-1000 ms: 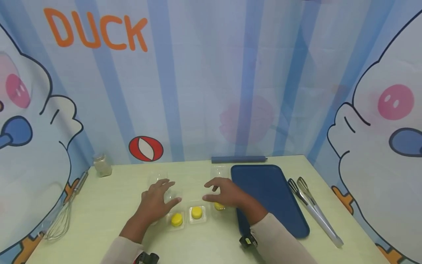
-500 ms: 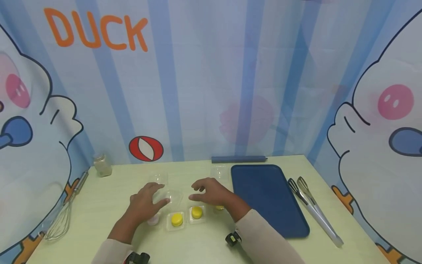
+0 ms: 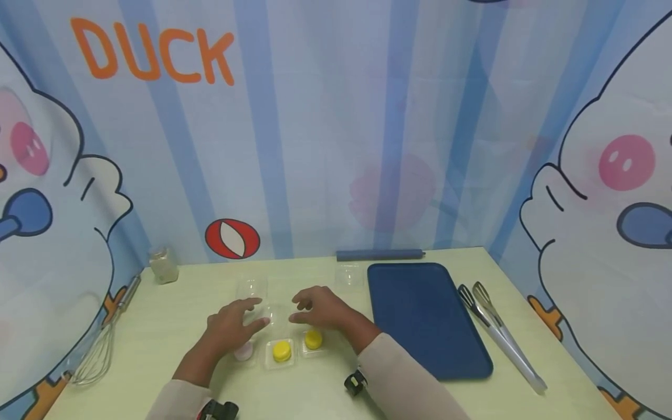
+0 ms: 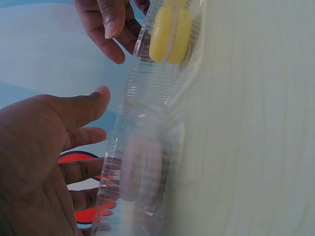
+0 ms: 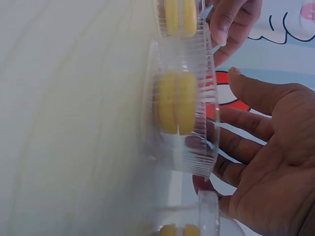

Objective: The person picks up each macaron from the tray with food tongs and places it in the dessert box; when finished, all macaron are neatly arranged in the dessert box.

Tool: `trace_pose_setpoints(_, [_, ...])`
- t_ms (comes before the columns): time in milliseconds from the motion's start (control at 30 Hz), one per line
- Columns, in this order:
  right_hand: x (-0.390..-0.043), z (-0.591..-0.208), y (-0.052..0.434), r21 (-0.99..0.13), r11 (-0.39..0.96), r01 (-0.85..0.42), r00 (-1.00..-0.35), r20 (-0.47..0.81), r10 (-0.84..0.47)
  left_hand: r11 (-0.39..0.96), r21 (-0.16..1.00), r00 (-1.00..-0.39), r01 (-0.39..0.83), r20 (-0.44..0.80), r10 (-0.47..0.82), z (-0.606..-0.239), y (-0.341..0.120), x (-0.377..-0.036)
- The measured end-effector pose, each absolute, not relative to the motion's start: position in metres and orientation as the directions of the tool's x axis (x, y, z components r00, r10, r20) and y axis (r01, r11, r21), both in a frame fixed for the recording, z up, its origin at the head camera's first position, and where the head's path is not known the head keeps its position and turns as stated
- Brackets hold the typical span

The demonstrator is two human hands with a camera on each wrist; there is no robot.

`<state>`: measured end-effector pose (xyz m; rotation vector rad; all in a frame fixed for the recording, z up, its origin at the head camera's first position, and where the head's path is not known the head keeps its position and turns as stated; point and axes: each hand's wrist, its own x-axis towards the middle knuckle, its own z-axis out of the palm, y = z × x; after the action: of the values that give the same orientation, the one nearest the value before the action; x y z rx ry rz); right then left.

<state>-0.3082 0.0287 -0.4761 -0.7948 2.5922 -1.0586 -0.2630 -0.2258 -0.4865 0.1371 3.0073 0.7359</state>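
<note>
Backdrop: striped blue curtain with cartoon ducks; pale green table (image 3: 157, 326).
Far left of hands: wire whisk (image 3: 100, 350); small glass jar (image 3: 164, 265).
Left hand (image 3: 228, 328): fingers spread and relaxed, holding nothing, hovering over the pink macaron (image 3: 244, 351) in its clear cup.
Between hands: yellow macaron (image 3: 282, 350) in a clear cup.
Right hand (image 3: 322, 310): fingers spread, holding nothing, above a second yellow macaron (image 3: 314, 339).
Right of hands: blue tray (image 3: 425, 315); metal tongs (image 3: 499, 332).
</note>
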Motion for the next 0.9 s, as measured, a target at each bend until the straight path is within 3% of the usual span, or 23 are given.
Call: trace_pose_setpoints(900, [-0.31,-0.48,0.015,-0.696,0.622,-0.359,-0.831,-0.066,-0.553,0.873,0.481,-0.996,0.08,0.009,0.086,-0.496,-0.222,-0.266])
